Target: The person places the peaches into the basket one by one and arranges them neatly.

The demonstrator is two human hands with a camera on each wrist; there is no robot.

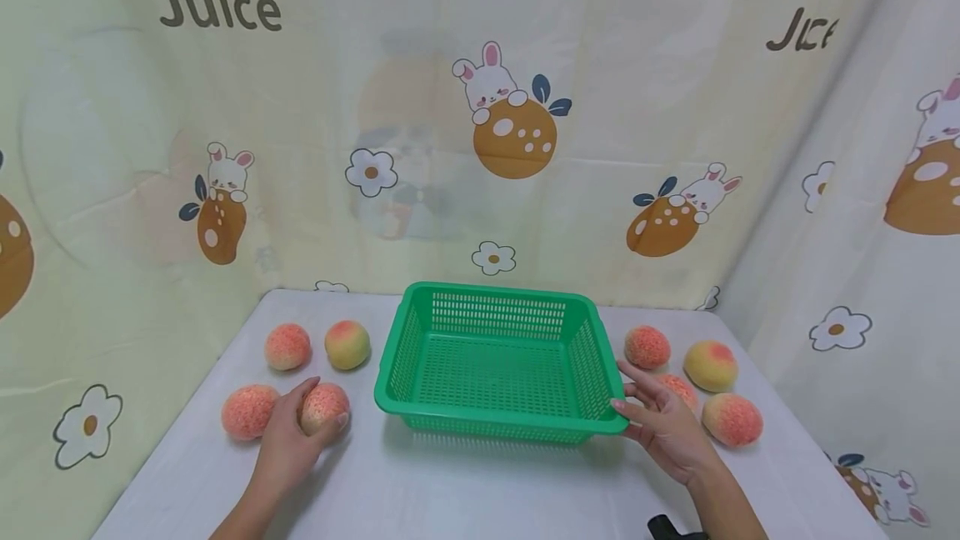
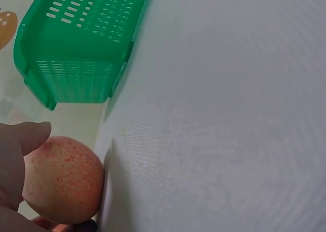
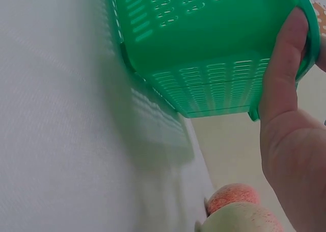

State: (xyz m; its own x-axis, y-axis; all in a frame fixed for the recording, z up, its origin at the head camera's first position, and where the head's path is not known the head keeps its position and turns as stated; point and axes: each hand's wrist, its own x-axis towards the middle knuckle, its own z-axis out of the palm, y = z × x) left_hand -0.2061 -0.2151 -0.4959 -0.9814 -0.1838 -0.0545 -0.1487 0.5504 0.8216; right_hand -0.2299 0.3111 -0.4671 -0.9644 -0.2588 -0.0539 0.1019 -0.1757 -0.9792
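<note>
At the table's left, my left hand (image 1: 288, 444) holds a speckled pink peach (image 1: 326, 405) between thumb and fingers. The left wrist view shows this peach (image 2: 69, 181) resting against the white tabletop, with the thumb (image 2: 35, 135) along its upper side. A green plastic basket (image 1: 495, 417) with slotted walls stands in the middle, nothing inside it. My right hand (image 1: 667, 432) grips its right front corner, thumb on the rim. In the right wrist view the thumb (image 3: 290, 48) lies over the rim; the other fingers are mostly hidden.
Left of the basket lie more peaches: a pink one (image 1: 287, 347), a yellow one (image 1: 347, 345) and another pink one (image 1: 249, 412). Several peaches, including a yellow one (image 1: 711, 366), lie beyond my right hand. A black object (image 1: 667, 528) shows at the front edge. Printed curtains (image 1: 420, 215) enclose the table.
</note>
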